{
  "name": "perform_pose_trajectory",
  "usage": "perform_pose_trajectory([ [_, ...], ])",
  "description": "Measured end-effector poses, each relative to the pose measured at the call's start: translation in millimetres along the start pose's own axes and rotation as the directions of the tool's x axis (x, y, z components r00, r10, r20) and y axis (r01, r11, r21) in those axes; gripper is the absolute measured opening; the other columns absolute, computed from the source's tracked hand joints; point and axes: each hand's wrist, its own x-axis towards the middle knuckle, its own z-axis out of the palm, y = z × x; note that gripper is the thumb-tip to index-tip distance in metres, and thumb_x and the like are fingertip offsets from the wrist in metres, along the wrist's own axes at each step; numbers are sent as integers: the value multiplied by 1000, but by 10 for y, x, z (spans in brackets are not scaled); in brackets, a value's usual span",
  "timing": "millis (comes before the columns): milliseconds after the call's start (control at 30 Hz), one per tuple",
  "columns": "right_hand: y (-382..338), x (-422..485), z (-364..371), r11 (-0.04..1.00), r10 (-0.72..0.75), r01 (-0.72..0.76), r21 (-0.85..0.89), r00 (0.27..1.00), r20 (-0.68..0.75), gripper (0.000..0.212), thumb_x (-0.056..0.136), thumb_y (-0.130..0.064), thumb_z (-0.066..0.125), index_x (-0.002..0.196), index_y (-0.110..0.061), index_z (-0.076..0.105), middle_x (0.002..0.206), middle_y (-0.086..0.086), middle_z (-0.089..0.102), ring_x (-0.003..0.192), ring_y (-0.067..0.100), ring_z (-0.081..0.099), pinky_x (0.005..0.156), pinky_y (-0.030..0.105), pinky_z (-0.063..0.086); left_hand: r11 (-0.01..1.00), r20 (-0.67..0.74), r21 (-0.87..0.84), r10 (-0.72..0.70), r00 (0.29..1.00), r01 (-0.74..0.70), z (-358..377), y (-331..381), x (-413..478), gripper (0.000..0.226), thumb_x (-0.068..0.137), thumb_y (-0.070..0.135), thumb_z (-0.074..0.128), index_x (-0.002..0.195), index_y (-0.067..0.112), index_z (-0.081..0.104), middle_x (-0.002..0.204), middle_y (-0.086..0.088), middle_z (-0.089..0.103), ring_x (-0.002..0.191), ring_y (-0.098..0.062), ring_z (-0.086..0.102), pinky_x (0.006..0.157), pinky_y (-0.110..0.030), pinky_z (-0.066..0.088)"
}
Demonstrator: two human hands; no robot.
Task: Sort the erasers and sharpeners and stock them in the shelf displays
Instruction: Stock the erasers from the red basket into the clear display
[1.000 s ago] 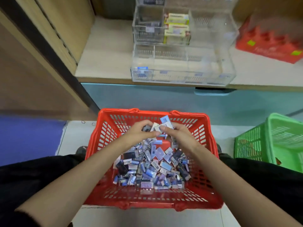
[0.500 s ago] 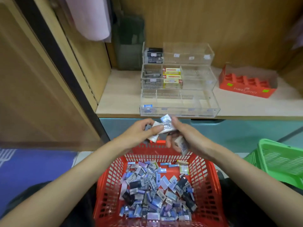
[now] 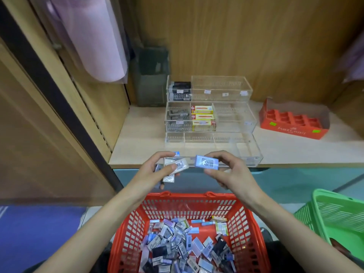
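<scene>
1. Half a second ago the two hands met over one bundle; now they are apart. The right hand (image 3: 230, 174) has drawn off a lilac eraser (image 3: 206, 162) and pinches it alone between thumb and fingers. The left hand (image 3: 153, 172) grips a white eraser (image 3: 177, 165), with at least one more wrapped piece tucked beneath it.
2. The red basket (image 3: 189, 195) sits lower in view than before, and the hands now overlap the front of the clear display (image 3: 252, 158).
3. The display stands on the shelf (image 3: 137, 142) in three stepped tiers. Black erasers (image 3: 180, 89) fill the top tier's left compartment, and yellow boxes (image 3: 202, 117) lie in the middle tier. A red cardboard tray (image 3: 293, 121) stands apart to its right. A green basket (image 3: 338, 213) sits beside the red one.
4. The hands and what they hold cover the front-left part of the lowest tier.
5. The lilac eraser's long axis runs left to right, nearly level, with its barcode face turned up toward the camera. The white eraser also lies crosswise, its right end tilted slightly upward and its barcode showing.
6. Loose erasers (image 3: 187, 247) lie heaped in the red basket, pointing every way.
</scene>
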Motion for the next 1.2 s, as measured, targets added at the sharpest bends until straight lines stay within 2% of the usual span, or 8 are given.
perform_pose_trajectory([
  [167,-146,55,-18,1000,-5,5,-7,1000,22,8,90,-16,60,85,-17,66,50,-13,58,39,5,39,42,17,34,995,-16,84,50,999,-48,60,157,82,20,94,6,52,96,18,68,87,2,64,54,-8,57,42,-17,36],
  [267,-274,126,-14,992,71,-82,95,991,113,43,99,-30,38,72,-8,64,40,-5,51,32,7,36,37,18,26,995,9,80,56,998,-57,113,317,144,22,95,4,49,95,14,68,84,-6,62,54,-6,61,40,-15,36],
  [433,-459,341,-75,989,106,-127,78,968,228,50,98,-38,38,67,-6,61,44,5,51,30,11,34,35,16,25,997,130,-35,79,988,-75,170,598,270,23,85,25,58,101,11,67,83,0,69,64,-9,63,43,-17,42],
  [600,-568,569,-175,995,103,-96,-39,967,232,49,97,-41,40,71,-6,60,48,6,52,33,13,35,38,19,22,999,78,-40,3,997,0,207,754,439,19,88,15,62,102,4,66,74,0,64,54,-6,57,40,-16,37],
  [733,-655,788,-275,985,-81,88,-147,995,55,17,89,-28,62,102,-17,60,81,0,59,39,6,39,42,18,31,994,-31,-105,-4,1000,1,214,900,668,12,86,20,66,93,11,70,75,3,64,54,-9,55,41,-16,35],
  [800,-690,894,-324,977,-145,142,-156,989,-8,30,83,-17,70,110,-20,56,89,-2,59,41,3,42,45,12,32,988,-78,-150,16,997,-28,228,965,778,15,86,20,66,98,11,69,80,1,65,57,-8,58,43,-16,37],
  [1033,-704,1156,-194,960,90,-59,275,991,-99,10,87,-13,64,95,-7,64,50,-10,53,35,6,35,35,15,21,982,-119,-156,85,989,-103,341,1023,1032,23,85,20,67,105,10,67,90,-4,70,66,-8,62,47,-17,42],
  [1200,-771,1476,-306,891,106,-31,453,984,-142,17,88,-8,61,104,-7,65,63,-4,58,39,7,36,35,16,25,986,-100,-23,163,982,-166,269,1052,1272,9,84,18,69,92,17,71,87,-3,69,64,-14,60,46,-21,43],
])
